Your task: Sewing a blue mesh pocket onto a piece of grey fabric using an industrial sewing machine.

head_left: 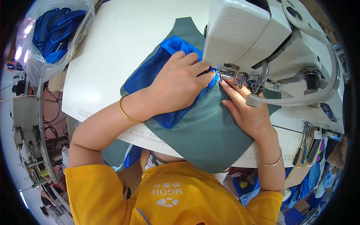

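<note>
A grey-green fabric panel (195,131) lies on the sewing table, with its lower edge hanging over the front. On top of it rests a piece of blue mesh fabric (144,75), its right edge running up to the presser foot (225,73) of a white sewing machine (240,33). My left hand (178,84) is closed on the mesh by that edge, its fingers curled close to the foot; the fingertips are partly hidden. Just right of the foot, my right hand (247,112) lies flat on the green panel, fingers stretched out and partly covered by the machine's metal parts.
The machine head and its pale hose (300,99) stand over the right side. A clear plastic bag (35,71) of blue fabric sits at the far left. A printed ruler (146,137) runs along the table's front. Small tools (302,146) stand at the right edge.
</note>
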Demonstrator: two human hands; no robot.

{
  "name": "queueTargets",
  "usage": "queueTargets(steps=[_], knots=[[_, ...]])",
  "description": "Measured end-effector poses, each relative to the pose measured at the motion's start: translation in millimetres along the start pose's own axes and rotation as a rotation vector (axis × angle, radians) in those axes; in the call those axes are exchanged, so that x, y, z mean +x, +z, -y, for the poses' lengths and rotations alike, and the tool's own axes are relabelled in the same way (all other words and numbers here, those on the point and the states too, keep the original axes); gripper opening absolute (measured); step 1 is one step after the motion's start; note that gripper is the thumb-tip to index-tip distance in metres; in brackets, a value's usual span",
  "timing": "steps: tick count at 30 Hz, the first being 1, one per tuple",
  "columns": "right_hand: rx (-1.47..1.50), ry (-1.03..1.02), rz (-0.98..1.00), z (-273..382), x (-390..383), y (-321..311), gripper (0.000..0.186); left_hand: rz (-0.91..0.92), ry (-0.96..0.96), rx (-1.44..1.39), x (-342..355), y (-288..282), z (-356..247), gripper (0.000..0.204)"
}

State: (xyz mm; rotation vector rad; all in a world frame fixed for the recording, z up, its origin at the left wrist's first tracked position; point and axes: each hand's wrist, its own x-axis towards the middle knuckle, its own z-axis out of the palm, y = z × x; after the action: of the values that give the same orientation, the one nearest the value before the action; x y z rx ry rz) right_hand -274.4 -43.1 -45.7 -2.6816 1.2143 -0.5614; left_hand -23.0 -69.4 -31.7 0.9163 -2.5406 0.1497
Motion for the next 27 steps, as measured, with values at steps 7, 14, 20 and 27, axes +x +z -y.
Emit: queueTargets(steps=[7,14,20,27], knots=[[-0.02,0.028,0.065,-2,-2,2,0.044,-0.098,-0.107,-0.088,-6,10,-5,0.028],[-0.078,0.061,0.141,-4,-5,3,0.044,-0.056,0.059,-0.018,-6,7,-2,0.03],[-0.09,0.037,0.071,-4,-6,6,0.045,0.064,0.015,0.116,-7,7,-9,0.035],[-0.043,-0.009,-0.012,-4,-2,3,0.045,0.019,0.02,0.088,-11,8,-7,0.035]])
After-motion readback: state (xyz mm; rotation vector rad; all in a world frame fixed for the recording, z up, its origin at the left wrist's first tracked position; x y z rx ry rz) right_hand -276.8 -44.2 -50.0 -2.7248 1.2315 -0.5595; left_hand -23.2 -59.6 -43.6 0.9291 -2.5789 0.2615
